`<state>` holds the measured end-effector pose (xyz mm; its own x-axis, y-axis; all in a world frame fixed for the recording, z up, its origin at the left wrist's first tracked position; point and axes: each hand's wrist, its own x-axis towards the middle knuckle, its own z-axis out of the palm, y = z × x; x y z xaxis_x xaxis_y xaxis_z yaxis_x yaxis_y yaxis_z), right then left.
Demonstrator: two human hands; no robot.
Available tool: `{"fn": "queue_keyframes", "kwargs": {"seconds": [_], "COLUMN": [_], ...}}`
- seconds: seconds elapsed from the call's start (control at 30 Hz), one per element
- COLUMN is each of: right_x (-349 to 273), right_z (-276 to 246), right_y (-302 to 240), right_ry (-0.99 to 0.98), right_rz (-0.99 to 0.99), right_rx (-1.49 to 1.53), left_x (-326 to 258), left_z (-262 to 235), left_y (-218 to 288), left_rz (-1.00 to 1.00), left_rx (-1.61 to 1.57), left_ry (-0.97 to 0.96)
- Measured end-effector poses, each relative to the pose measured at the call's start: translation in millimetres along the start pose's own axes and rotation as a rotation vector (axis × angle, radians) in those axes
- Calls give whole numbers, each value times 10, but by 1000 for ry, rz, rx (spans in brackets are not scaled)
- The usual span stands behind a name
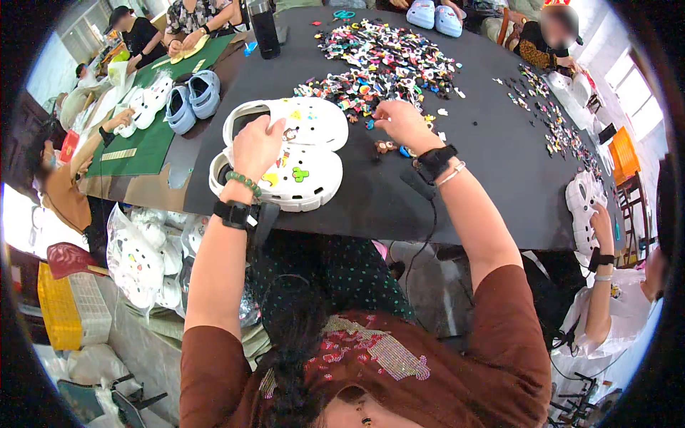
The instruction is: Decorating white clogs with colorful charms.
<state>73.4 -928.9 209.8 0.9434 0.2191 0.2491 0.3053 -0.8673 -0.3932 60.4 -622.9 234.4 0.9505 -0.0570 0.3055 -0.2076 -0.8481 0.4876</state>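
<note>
A pair of white clogs [314, 182] lies side by side on the dark table, toes pointing right. Small colourful charms dot their tops, among them a green cactus charm [300, 174] and a brown monkey charm [290, 133]. My left hand [257, 148] is closed over the clogs at their openings, with its fingertips partly hidden. My right hand [404, 123] reaches to the near edge of a large heap of charms [389, 64]. Its fingers are pinched together beside a blue charm [369, 124]; what they hold is too small to make out. A brown bear-like charm [385, 147] lies by that wrist.
Blue clogs [203, 94] stand at left beside a green mat [153, 153]. A dark bottle [264, 30] stands at the back. More charms [564, 128] are strewn at right, where another person's hand touches white clogs [581, 207]. A cable [434, 214] hangs over the near edge.
</note>
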Motion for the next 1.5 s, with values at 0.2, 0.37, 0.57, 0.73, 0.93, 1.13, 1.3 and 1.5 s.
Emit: {"fn": "queue_keyframes", "kwargs": {"seconds": [0.2,0.37,0.57,0.73,0.93,1.13,1.3,1.5], "right_x": [149,168,163,283,617,897,1014,1147], "right_z": [274,197,236,-4,-326,-167,-110,-112], "right_y": [120,205,104,35,-639,-1040,-1101,-1166], "right_ry": [-33,-123,-107,-39,-60,-157,-239,-314], "right_rz": [-94,64,191,19,-196,-265,-223,-326], "right_rx": [-156,-73,-76,13,266,202,156,50], "left_x": [8,19,0,-21,-47,-56,-75,-69], "left_z": [27,0,-26,-43,-45,-28,-40,-34], "left_y": [-47,16,-8,14,13,18,44,18], "left_rz": [1,-9,19,-3,38,39,38,81], "left_rx": [-122,-136,-142,-95,-96,-154,-129,-122], "left_ry": [-16,-6,28,1,42,44,31,67]}}
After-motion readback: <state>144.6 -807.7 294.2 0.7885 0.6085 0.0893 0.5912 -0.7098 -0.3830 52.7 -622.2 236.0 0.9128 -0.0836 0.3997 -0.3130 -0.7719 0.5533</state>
